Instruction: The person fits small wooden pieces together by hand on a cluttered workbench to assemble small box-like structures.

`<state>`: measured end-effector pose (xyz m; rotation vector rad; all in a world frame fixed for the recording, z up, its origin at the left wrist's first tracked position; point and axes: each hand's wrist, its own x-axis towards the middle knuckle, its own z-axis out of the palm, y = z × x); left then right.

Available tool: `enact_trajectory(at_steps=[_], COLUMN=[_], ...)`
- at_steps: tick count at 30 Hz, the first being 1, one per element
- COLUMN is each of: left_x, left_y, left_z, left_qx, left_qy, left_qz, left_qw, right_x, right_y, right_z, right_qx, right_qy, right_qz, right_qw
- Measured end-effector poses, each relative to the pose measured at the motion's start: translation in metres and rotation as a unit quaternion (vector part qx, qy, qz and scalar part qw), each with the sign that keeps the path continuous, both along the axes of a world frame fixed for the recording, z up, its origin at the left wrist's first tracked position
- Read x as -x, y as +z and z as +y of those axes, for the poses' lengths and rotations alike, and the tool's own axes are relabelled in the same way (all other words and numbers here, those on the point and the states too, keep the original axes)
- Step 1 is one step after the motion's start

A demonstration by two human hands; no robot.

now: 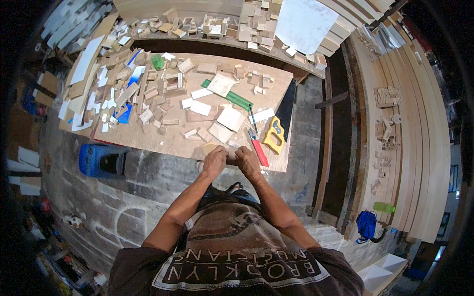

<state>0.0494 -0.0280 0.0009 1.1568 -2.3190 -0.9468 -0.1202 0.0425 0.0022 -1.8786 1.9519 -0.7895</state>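
Plywood surface (170, 139) ahead; left hand (215, 160) and right hand (246, 159) pinch a wooden block (231, 159), likely light, stiff, best held by its ends.

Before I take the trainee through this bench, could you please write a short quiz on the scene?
1. True or false: a small brown wooden piece shows between the person's left hand and right hand, by the near edge of the brown wooden table.
2. Choose one: which lies farther to the person's right, the chunky yellow handle or the slim red handle?
3. Short answer: what partly covers the long, flat green strip?

Key:
1. True.
2. The chunky yellow handle.
3. A pale, roughly square wooden panel.
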Motion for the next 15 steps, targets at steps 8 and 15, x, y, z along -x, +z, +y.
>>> enact_trajectory(at_steps=[8,15], left_x=[-0.002,0.000], left_y=[0.001,0.004], left_z=[-0.005,-0.011], left_qx=[-0.013,-0.017], left_qy=[-0.001,0.003], left_qz=[0.029,0.007], left_qw=[1.000,1.000], right_x=[-0.010,-0.023], right_y=[0.010,0.001], right_z=[0.002,-0.006], right_qx=[-0.010,-0.017], right_qy=[0.005,0.030], right_qz=[-0.065,-0.137], right_qw=[0.998,0.990])
